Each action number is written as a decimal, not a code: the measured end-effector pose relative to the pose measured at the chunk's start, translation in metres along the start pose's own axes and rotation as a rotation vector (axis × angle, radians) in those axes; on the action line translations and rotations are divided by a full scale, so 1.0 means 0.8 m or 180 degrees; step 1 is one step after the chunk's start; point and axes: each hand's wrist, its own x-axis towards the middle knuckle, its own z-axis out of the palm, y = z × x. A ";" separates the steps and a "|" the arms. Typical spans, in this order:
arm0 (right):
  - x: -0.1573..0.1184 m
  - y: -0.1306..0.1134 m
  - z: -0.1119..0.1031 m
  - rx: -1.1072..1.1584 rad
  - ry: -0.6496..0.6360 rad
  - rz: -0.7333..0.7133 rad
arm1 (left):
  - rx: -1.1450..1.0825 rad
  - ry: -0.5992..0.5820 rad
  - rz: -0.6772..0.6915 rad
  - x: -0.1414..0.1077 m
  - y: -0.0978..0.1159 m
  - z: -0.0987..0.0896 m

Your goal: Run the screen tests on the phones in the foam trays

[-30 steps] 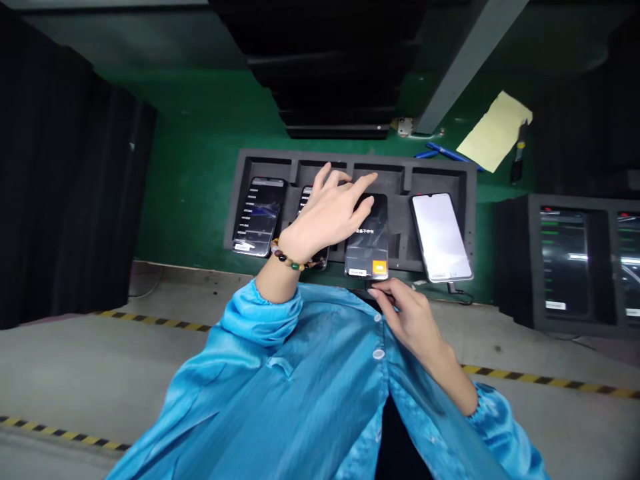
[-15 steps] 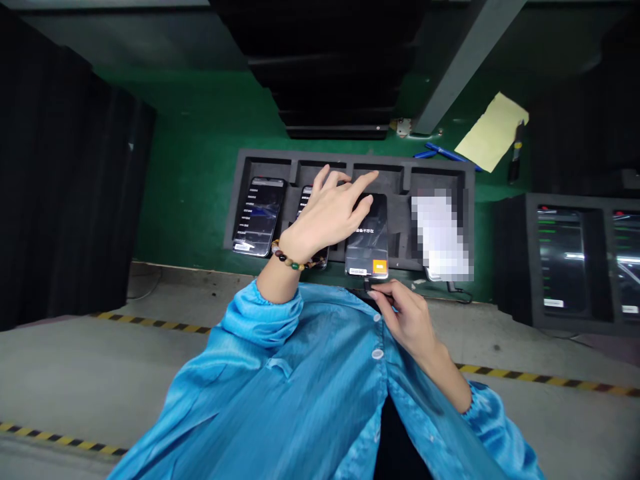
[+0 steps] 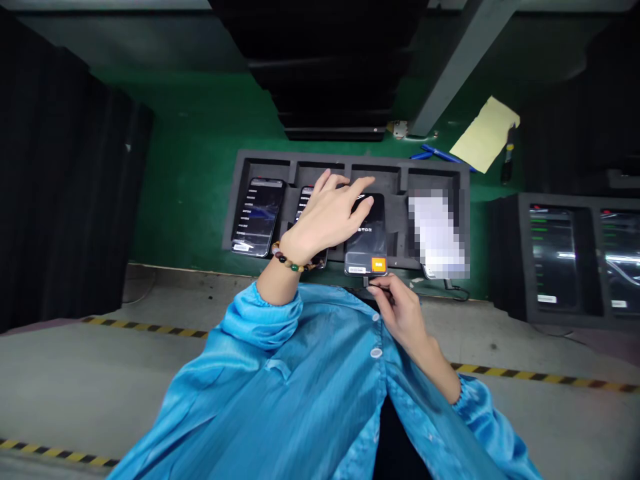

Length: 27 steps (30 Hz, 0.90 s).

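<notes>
A dark grey foam tray (image 3: 231, 220) holds several phones. My left hand (image 3: 327, 217), with a bead bracelet, is spread over the middle of the tray, its thumb and index finger at the upper part of a black phone (image 3: 366, 247) with an orange label. Partly hidden under this hand is another phone (image 3: 305, 197). My right hand (image 3: 400, 310) pinches a cable plug (image 3: 366, 282) at the bottom edge of the orange-labelled phone. A phone showing a list (image 3: 259, 217) lies at the tray's left. At its right lies a phone with a pixelated bright screen (image 3: 440, 233).
A second foam tray (image 3: 595, 267) with phones stands at the right. Yellow paper (image 3: 485, 135), blue pens (image 3: 445, 155) and a dark cutter or pen (image 3: 508, 157) lie behind. Stacked black trays (image 3: 340, 80) rise at the back centre, more (image 3: 65, 173) at the left.
The view has shifted slightly, moving the objects at the right a little leftward. My right hand has moved slightly up and left with the plug; my left hand stays over the tray.
</notes>
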 end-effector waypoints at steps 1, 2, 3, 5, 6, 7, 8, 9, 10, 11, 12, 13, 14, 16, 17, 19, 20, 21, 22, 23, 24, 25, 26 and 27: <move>-0.004 0.002 -0.001 0.0020 -0.0064 0.0027 | -0.0063 0.0017 -0.0028 -0.003 0.001 -0.001; -0.008 0.003 -0.003 0.0039 -0.0130 0.0068 | -0.0142 0.0071 -0.0048 -0.007 0.003 -0.003; -0.013 0.004 -0.004 0.0061 -0.0191 0.0126 | -0.0242 0.0163 -0.0048 -0.015 0.006 -0.005; -0.025 0.006 -0.005 0.0166 -0.0244 0.0214 | -0.0559 0.0366 0.0109 -0.037 0.017 -0.011; -0.030 0.007 -0.006 0.0236 -0.0219 0.0231 | -0.0799 0.0394 0.0279 -0.051 0.024 -0.015; -0.036 0.008 -0.006 0.0297 -0.0147 0.0224 | -0.1109 0.0292 0.0522 -0.067 0.031 -0.018; -0.041 0.009 -0.006 0.0334 -0.0028 0.0205 | -0.1455 0.0048 0.0770 -0.082 0.037 -0.019; -0.046 0.009 -0.007 0.0325 0.0116 0.0168 | -0.1781 -0.0232 0.0993 -0.096 0.043 -0.020; -0.050 0.008 -0.009 0.0270 0.0280 0.0108 | -0.2034 -0.0543 0.1135 -0.109 0.047 -0.018; -0.054 0.006 -0.012 0.0176 0.0440 0.0020 | -0.2192 -0.0833 0.1183 -0.120 0.049 -0.015; -0.058 0.002 -0.016 0.0082 0.0599 -0.0086 | -0.2243 -0.1078 0.1159 -0.128 0.051 -0.008; -0.061 -0.002 -0.020 0.0018 0.0745 -0.0197 | -0.2199 -0.1270 0.1085 -0.134 0.053 0.000; -0.063 -0.008 -0.024 -0.0001 0.0866 -0.0284 | -0.2100 -0.1399 0.1017 -0.139 0.055 0.011; -0.063 -0.021 -0.030 0.0126 0.1027 -0.0329 | -0.1870 -0.1527 0.1037 -0.141 0.061 0.036; -0.060 -0.028 -0.032 0.0240 0.1054 -0.0307 | -0.1784 -0.1544 0.1125 -0.141 0.066 0.050; -0.050 -0.041 -0.032 0.0464 0.1022 -0.0259 | -0.1715 -0.1546 0.1307 -0.138 0.076 0.073; -0.043 -0.046 -0.031 0.0548 0.0987 -0.0236 | -0.1735 -0.1526 0.1362 -0.136 0.081 0.082; -0.036 -0.050 -0.030 0.0601 0.0926 -0.0210 | -0.1789 -0.1469 0.1372 -0.135 0.084 0.088; -0.029 -0.053 -0.030 0.0613 0.0820 -0.0170 | -0.1867 -0.1378 0.1333 -0.134 0.086 0.091; -0.023 -0.056 -0.030 0.0556 0.0642 -0.0118 | -0.1954 -0.1248 0.1248 -0.135 0.085 0.091; -0.018 -0.057 -0.030 0.0426 0.0417 -0.0066 | -0.2020 -0.1094 0.1123 -0.137 0.081 0.088; -0.014 -0.059 -0.030 0.0257 0.0194 -0.0053 | -0.2050 -0.0958 0.0986 -0.140 0.076 0.081; -0.012 -0.060 -0.031 0.0091 -0.0004 -0.0088 | -0.2055 -0.0891 0.0882 -0.144 0.068 0.072; -0.010 -0.062 -0.031 -0.0034 -0.0124 -0.0152 | -0.2062 -0.0925 0.0856 -0.149 0.059 0.060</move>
